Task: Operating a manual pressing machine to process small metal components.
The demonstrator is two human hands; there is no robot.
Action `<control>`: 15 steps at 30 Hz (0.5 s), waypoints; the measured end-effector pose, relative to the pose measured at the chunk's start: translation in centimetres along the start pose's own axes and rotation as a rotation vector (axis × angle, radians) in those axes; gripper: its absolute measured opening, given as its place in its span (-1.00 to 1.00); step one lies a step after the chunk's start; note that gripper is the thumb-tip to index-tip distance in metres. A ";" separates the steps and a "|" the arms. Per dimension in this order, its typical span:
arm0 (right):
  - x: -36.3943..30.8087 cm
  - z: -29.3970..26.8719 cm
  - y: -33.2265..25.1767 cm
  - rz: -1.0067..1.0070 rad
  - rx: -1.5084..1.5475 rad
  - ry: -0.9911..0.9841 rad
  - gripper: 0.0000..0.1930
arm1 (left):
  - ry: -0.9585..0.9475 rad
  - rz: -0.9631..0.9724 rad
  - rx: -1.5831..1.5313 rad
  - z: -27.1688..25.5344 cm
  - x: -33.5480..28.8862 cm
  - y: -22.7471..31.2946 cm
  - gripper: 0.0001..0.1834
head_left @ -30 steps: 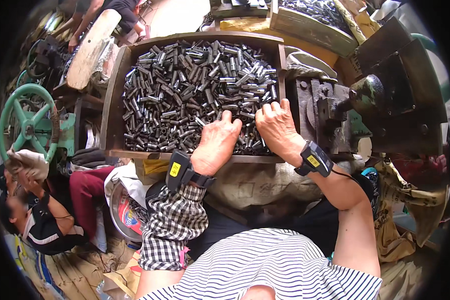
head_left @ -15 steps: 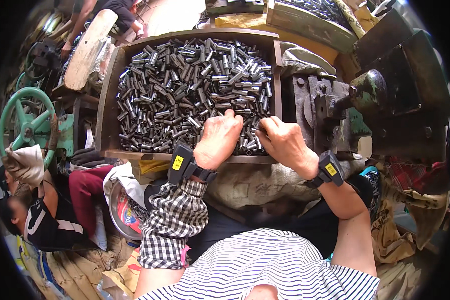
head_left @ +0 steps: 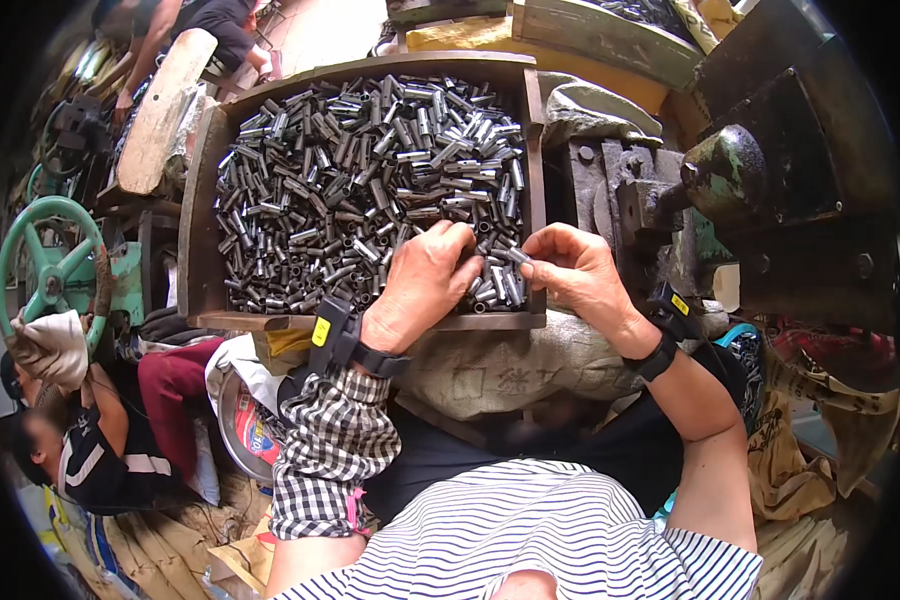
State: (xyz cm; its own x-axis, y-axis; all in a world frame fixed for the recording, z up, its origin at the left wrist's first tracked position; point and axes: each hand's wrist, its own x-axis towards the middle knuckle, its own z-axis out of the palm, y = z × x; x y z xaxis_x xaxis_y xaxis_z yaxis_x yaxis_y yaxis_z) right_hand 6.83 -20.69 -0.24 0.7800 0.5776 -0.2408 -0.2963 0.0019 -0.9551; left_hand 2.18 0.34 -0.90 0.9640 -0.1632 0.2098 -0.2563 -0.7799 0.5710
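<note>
A wooden box [head_left: 199, 205] in front of me is heaped with short grey metal tubes [head_left: 355, 165]. My right hand [head_left: 585, 275] is at the box's near right corner, thumb and fingertips pinching one metal tube [head_left: 518, 257] above the heap. My left hand [head_left: 420, 275] rests over the near part of the pile with its fingers curled down among the tubes. What those fingers hold, if anything, is hidden beneath the hand. Dark devices are strapped to both wrists.
A dark, greasy machine [head_left: 725, 180] stands right of the box. At left are a green handwheel [head_left: 52, 262], a wooden plank [head_left: 165, 115] and a seated person [head_left: 100, 445]. Another wooden bin [head_left: 610, 40] stands behind. Sackcloth [head_left: 500, 365] hangs below the box's near edge.
My right hand has turned and opened out slightly, so the tube in its pinch now shows. The left hand has shifted a little left and down. The whole view has moved slightly.
</note>
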 end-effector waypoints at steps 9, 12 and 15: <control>-0.3 0.5 0.4 0.017 0.132 -0.085 -0.70 | -0.231 -0.259 -0.863 0.3 -0.3 2.0 -0.85; -0.6 0.7 -0.1 -0.023 0.087 -0.167 -0.58 | -0.322 -0.454 -0.965 -0.4 -0.2 2.6 -0.89; -0.4 0.4 0.0 0.009 0.118 -0.127 -0.62 | -0.273 -0.534 -1.078 -0.8 -0.1 2.3 -0.91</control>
State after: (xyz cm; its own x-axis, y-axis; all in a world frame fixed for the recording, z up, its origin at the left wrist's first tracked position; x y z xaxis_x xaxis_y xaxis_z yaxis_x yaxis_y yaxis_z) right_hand 6.33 -20.57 -0.08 0.7029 0.6768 -0.2187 -0.3719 0.0877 -0.9241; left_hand 1.43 -0.99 1.04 0.9158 -0.1986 -0.3492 0.3716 0.0887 0.9241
